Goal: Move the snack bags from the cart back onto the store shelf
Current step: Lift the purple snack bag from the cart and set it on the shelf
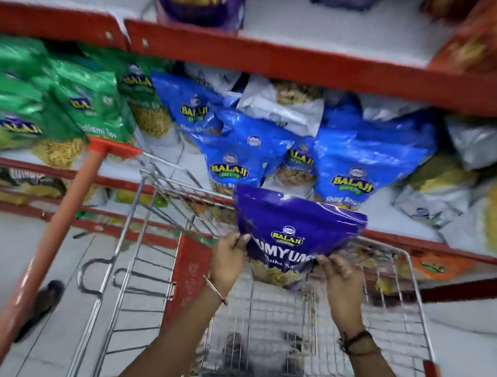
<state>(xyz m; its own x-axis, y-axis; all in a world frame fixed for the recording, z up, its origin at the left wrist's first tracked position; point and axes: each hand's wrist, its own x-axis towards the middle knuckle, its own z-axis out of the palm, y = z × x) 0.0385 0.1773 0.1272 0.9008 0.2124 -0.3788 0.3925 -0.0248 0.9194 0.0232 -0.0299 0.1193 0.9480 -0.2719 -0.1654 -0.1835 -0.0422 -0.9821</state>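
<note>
Both hands held a glossy purple plastic snack bag (297, 231) with a clear window of yellow snack at its bottom, raised above the silver wire shopping cart (263, 319) and in front of the red-edged metal store shelf (282, 62). The left hand (229, 261) pinched the bag's lower left edge, fingers closed on the film, a thin bangle on the wrist; the right hand (338, 277) gripped the lower right edge in the same way, a dark band around its wrist. The bag stood roughly upright with its top leaning toward the shelf, clear of the cart's basket, whose wire floor below showed no other bags that could be made out. On the middle shelf, blue plastic snack bags (348, 164) stood crowded just behind the purple one, with green plastic snack bags (92, 105) to the left and silvery bags (281, 107) piled further back. A similar purple bag (197, 0) sat on the shelf above, blurred. The step in hand looked like the carry from cart to shelf, the placing not yet done. The next move would probably call for lifting the bag toward the upper shelf beside its purple match, or finding a gap among the blue bags, and setting it upright without knocking its neighbours.
</note>
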